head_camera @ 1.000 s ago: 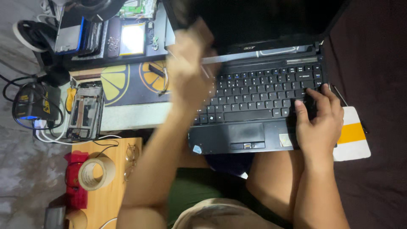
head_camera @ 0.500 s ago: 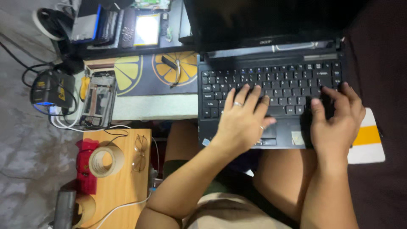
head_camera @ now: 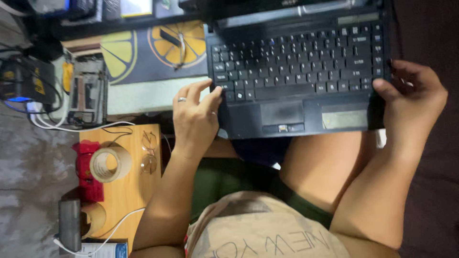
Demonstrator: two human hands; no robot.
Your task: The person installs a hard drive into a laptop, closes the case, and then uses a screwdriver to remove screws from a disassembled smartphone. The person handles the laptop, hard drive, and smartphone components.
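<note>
Down on the lap sits the black laptop (head_camera: 296, 71), and both hands grip it: left hand (head_camera: 193, 119) clasps the near-left corner (ring showing), right hand (head_camera: 413, 95) wraps the right edge. Farther left, tape roll (head_camera: 110, 164) and glasses (head_camera: 148, 152) rest on a wooden board (head_camera: 129, 191).

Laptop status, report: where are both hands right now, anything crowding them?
Left hand grips the black laptop at its left front corner. Right hand grips the right edge. Laptop rests on the lap. Tape roll and glasses sit apart on the wooden board.
</note>
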